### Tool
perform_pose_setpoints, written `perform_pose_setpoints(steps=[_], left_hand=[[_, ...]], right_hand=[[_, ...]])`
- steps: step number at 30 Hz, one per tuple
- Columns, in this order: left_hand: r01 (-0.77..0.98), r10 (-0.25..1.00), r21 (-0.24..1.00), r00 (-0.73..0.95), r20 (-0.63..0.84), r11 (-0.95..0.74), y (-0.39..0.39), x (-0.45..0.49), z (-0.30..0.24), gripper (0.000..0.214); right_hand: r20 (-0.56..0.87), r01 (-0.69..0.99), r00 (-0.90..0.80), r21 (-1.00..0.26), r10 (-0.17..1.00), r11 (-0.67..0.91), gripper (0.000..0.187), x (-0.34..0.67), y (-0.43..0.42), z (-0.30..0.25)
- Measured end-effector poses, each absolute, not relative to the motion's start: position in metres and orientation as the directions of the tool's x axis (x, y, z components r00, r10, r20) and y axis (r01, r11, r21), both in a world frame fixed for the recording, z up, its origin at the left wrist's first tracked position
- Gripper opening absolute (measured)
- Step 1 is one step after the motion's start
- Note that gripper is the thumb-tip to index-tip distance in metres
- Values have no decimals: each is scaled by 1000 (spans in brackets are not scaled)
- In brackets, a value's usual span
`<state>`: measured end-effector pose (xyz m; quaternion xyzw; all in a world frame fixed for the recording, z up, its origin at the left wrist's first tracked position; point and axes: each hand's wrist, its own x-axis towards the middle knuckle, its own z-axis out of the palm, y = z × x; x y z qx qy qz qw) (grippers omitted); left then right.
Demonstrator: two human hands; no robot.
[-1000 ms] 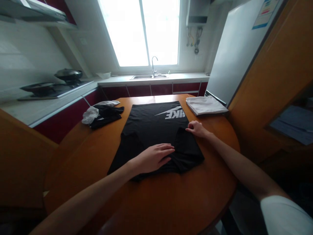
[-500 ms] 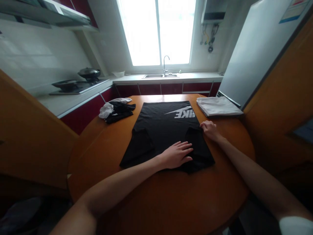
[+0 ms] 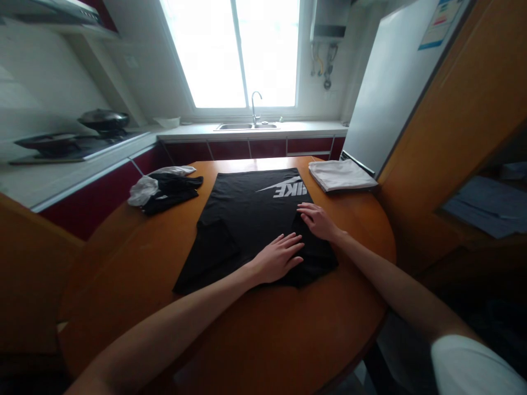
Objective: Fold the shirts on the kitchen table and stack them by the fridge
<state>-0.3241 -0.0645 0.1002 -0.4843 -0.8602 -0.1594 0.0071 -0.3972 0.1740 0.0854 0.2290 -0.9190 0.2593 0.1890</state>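
Note:
A black T-shirt (image 3: 247, 203) with a white NIKE print lies spread on the wooden table, its sleeves folded inward and the print upside down to me. My left hand (image 3: 279, 258) rests flat on the shirt's near part, fingers spread toward the right. Just beyond it, at the shirt's right edge, my right hand (image 3: 319, 220) lies over the folded sleeve with its fingers stretched out. Neither hand grips the cloth.
The round wooden table (image 3: 135, 285) carries a crumpled heap of black and white clothes (image 3: 171, 189) at the left. A folded white cloth stack (image 3: 341, 175) lies at the far right. Behind are a counter with a sink (image 3: 247, 127), a stove (image 3: 82, 145) and a fridge (image 3: 387, 82).
My right hand has let go of the shirt's right edge and moved inward onto the sleeve, its fingers now stretched out. My left hand stays on the shirt. The view has turned to the right.

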Motion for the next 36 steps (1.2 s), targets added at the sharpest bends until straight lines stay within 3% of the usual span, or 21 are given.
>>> perform_pose_setpoints(steps=[3,7,14,20,30,36], left_hand=[[837,828,260,-532,177,482,-64,-324,100,49],[840,824,253,-530,199,480,-64,-324,100,47],[845,824,242,-526,210,477,-65,-323,100,47],[849,824,183,-527,210,496,-63,-323,93,52],[917,882,56,-395,256,394,-54,-296,107,58],[906,880,35,-419,224,422,-53,-291,97,59]], right_hand=[[253,-521,-852,-320,-459,791,53,-392,162,82],[119,-488,-873,-261,-473,833,64,-389,159,83],[256,-431,-893,-260,-369,864,61,-390,162,89],[132,-391,-920,-268,-369,880,65,-395,167,75],[145,-379,-924,-222,-354,898,65,-402,174,55],[123,-350,-936,-228,-329,909,66,-397,171,63]])
